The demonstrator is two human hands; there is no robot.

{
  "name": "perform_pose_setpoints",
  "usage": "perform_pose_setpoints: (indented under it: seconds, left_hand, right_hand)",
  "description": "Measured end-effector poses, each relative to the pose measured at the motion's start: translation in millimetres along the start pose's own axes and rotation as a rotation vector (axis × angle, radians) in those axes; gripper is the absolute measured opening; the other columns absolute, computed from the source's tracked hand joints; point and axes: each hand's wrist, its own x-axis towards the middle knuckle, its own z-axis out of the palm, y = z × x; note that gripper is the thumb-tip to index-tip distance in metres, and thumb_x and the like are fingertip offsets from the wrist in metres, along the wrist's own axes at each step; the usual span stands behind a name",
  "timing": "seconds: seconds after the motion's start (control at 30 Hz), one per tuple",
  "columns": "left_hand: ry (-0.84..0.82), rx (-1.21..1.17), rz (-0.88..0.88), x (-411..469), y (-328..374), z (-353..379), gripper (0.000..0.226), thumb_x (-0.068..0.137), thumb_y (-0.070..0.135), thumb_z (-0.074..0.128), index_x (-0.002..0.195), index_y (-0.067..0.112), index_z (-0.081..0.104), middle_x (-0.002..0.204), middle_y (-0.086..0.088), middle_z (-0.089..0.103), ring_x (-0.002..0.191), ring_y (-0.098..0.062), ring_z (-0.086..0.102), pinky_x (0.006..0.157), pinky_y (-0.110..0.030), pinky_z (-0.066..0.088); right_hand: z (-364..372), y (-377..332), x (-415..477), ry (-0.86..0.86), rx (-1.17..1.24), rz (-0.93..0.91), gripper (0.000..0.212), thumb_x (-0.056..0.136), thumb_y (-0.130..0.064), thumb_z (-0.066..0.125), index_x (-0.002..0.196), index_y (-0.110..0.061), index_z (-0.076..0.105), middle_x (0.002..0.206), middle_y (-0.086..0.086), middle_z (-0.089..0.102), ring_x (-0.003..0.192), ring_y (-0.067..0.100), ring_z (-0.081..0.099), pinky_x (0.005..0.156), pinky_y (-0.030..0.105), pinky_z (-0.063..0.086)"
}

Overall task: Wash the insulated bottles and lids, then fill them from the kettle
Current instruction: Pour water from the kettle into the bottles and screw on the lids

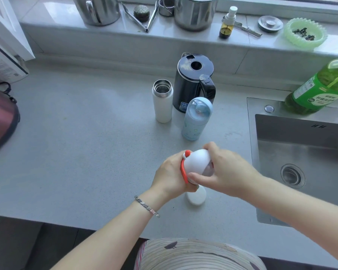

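Left grip [171,172]: clenched round the upper body of the strapped white bottle [196,197], beside its orange strap [183,170]; a metal bracelet [146,206] sits on that wrist.
Right grip [222,172]: grasping the domed white lid [197,161], thumb on the near side and fingers curled over the far side.
Strapped white bottle: held between both grips over the front of the table [86,143], left of the sink [300,152]. It is tilted, lid end up and away and base toward the person. Whether the base touches the table cannot be told.
Open white bottle [163,102]: upright on the table, no lid, its steel mouth showing, just left of the kettle.
Blue bottle [196,118]: upright with its lid on, just in front of the kettle.
Kettle [193,82]: black, lid closed, handle turned right, standing behind the two bottles.
Green detergent bottle [318,88]: at the sink's back rim.
Window ledge [66,32]: carries steel pots, tongs [142,18], a small spray bottle [227,23] and a pale green dish [304,34].
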Motion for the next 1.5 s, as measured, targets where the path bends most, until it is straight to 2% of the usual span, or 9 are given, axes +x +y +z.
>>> perform_pose_setpoints:
  seconds: [0.23, 0.47, 0.7, 0.87, 0.97, 1.1, 1.3, 1.4, 1.5]
  left_hand:
    - [-0.104, -0.034, -0.003, 2, 6, -6, 0.065, 0.041, 0.028, 0.072, 0.104, 0.034, 0.057, 0.083, 0.014, 0.060, 0.080, -0.012, 0.056, 0.073, -0.031, 0.050]
    - [0.111, 0.017, -0.052, 3, 15, 3, 0.071, 0.047, 0.024, 0.082, 0.112, 0.034, 0.056, 0.086, 0.025, 0.046, 0.101, -0.013, 0.052, 0.090, -0.029, 0.040]
    - [-0.142, -0.302, -0.035, 7, 14, -22, 0.059, 0.042, 0.022, 0.081, 0.096, 0.040, 0.062, 0.086, 0.015, 0.067, 0.077, 0.001, 0.062, 0.072, -0.021, 0.054]
    - [0.116, -0.138, 0.008, 8, 28, -12, 0.054, 0.041, 0.028, 0.076, 0.093, 0.034, 0.061, 0.078, 0.019, 0.057, 0.089, -0.012, 0.055, 0.076, -0.034, 0.051]
    - [0.038, -0.220, -0.041, 8, 22, -14, 0.057, 0.040, 0.030, 0.078, 0.093, 0.040, 0.060, 0.086, 0.013, 0.064, 0.091, -0.015, 0.060, 0.078, -0.036, 0.054]
    - [-0.076, -0.286, -0.004, 7, 21, -23, 0.057, 0.045, 0.018, 0.082, 0.091, 0.044, 0.061, 0.088, 0.010, 0.068, 0.081, -0.010, 0.063, 0.073, -0.035, 0.057]
    - [0.323, -0.067, 0.039, 5, 27, -8, 0.063, 0.039, 0.037, 0.070, 0.101, 0.026, 0.060, 0.081, 0.022, 0.053, 0.092, -0.013, 0.049, 0.079, -0.032, 0.044]
    - [0.253, -0.145, 0.033, 8, 29, -13, 0.060, 0.046, 0.030, 0.082, 0.102, 0.030, 0.061, 0.080, 0.023, 0.054, 0.093, -0.012, 0.050, 0.076, -0.025, 0.046]
    - [0.218, -0.245, 0.026, 10, 34, -14, 0.061, 0.044, 0.032, 0.083, 0.100, 0.035, 0.060, 0.088, 0.013, 0.063, 0.093, -0.014, 0.058, 0.074, -0.029, 0.052]
  right_hand:
    - [5, 15, 1, 0.068, -0.059, -0.344, 0.056, 0.067, -0.055, 0.058, 0.117, -0.033, 0.044, 0.098, 0.000, 0.050, 0.069, 0.026, 0.058, 0.061, 0.028, 0.042]
    - [14, 2, 20, 0.050, 0.821, 0.546, 0.055, 0.072, -0.059, 0.064, 0.097, -0.013, 0.045, 0.090, 0.006, 0.058, 0.049, 0.024, 0.064, 0.048, 0.027, 0.050]
    - [-18, 21, 4, 0.002, 0.107, -0.301, 0.068, 0.063, -0.070, 0.055, 0.123, -0.052, 0.028, 0.113, -0.017, 0.034, 0.080, -0.007, 0.050, 0.067, 0.013, 0.042]
    - [-18, -2, 16, 0.105, 0.333, 0.233, 0.067, 0.070, -0.067, 0.055, 0.118, -0.023, 0.040, 0.097, -0.001, 0.053, 0.082, 0.018, 0.052, 0.065, 0.029, 0.039]
    - [-39, 3, 18, -0.231, 0.210, 0.081, 0.065, 0.070, -0.064, 0.061, 0.124, -0.039, 0.032, 0.095, -0.010, 0.055, 0.080, 0.009, 0.055, 0.067, 0.023, 0.041]
    - [-27, 15, 17, 0.043, 0.169, -0.237, 0.062, 0.060, -0.060, 0.065, 0.114, -0.036, 0.045, 0.102, -0.012, 0.054, 0.087, 0.008, 0.054, 0.078, 0.030, 0.046]
    - [10, -1, 18, 0.172, 0.698, 0.289, 0.059, 0.064, -0.053, 0.075, 0.103, -0.020, 0.045, 0.080, -0.002, 0.061, 0.068, 0.011, 0.058, 0.053, 0.022, 0.043]
    - [-11, 7, 24, 0.100, 0.454, 0.166, 0.069, 0.058, -0.054, 0.077, 0.113, -0.031, 0.042, 0.104, -0.003, 0.054, 0.089, 0.014, 0.058, 0.076, 0.030, 0.048]
    - [-24, -2, 26, 0.178, 0.725, -0.017, 0.076, 0.048, -0.029, 0.090, 0.112, -0.038, 0.051, 0.104, -0.006, 0.058, 0.087, 0.007, 0.059, 0.078, 0.024, 0.051]
